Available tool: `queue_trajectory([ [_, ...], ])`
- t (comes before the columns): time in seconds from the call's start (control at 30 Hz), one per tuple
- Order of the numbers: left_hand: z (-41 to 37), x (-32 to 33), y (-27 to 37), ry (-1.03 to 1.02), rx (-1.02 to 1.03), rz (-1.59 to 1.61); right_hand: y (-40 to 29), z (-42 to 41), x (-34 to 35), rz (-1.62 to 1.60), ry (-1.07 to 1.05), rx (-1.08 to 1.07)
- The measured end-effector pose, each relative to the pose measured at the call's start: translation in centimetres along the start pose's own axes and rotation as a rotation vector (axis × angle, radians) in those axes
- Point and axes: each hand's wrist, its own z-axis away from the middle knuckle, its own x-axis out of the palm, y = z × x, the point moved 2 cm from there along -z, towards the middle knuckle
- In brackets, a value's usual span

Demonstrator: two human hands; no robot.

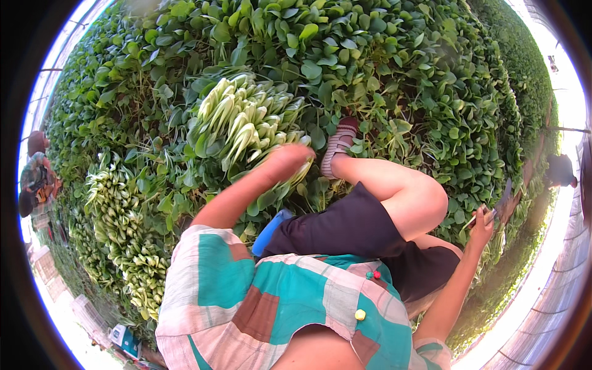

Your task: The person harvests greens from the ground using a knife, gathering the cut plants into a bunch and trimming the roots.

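Note:
My left hand (296,157), blurred, is at the lower right edge of a heap of cut leafy greens (249,115), probably bok choy, with pale stems turned upward. More pale stems and leaves show just below its fingers, but whether they are gripped is hidden. Out to the right, my right hand (483,224) is closed around a knife (502,199), its metal blade pointing up and away from me. Standing leafy plants (455,152) grow close to that hand. My sandalled foot (340,148) rests among leaves just right of the heap.
A long row of cut greens (125,245) lies to the left. Beyond it are crates (85,310) and a box (125,340). One person (39,180) is at the far left, another (560,171) at the far right. A blue object (270,231) shows beside my thigh.

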Motion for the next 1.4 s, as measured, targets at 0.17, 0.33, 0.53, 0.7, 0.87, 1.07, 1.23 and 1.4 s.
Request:
queue_trajectory([
  [0.17, 3.3, 16.0, 1.8, -0.543, 0.096, -0.239, 0.1, 0.7, 0.7, 0.023, -0.030, 0.028],
  [0.33, 1.4, 13.6, 4.2, -0.579, 0.035, -0.211, 0.2, 1.0, -1.1, 0.126, -0.028, 0.015],
  [0.53, 1.0, -1.5, 1.3, -0.052, -0.472, 0.441, -5.3, 3.1, 4.7, -0.001, -0.201, -0.010],
  [0.7, -2.3, -9.1, 2.4, 0.251, -0.400, 0.883, -14.1, 5.2, 12.4, -0.013, -0.446, -0.152],
  [0.87, -7.2, -9.8, 9.3, 0.233, -0.182, 0.853, -16.0, 5.9, 17.5, -0.257, -0.627, -0.151],
  [1.07, -10.7, -8.5, 15.3, 0.180, -0.033, 0.484, -13.8, 3.5, 17.0, -0.175, -0.496, -0.135],
  [1.23, -11.8, -11.9, 22.5, 0.356, 0.277, -0.136, -13.2, 4.0, 16.3, -0.413, -0.277, -0.045],
  [1.4, -15.2, -10.2, 20.7, 0.226, 0.283, -0.105, -13.2, 4.4, 19.5, -0.577, -0.273, -0.117],
])
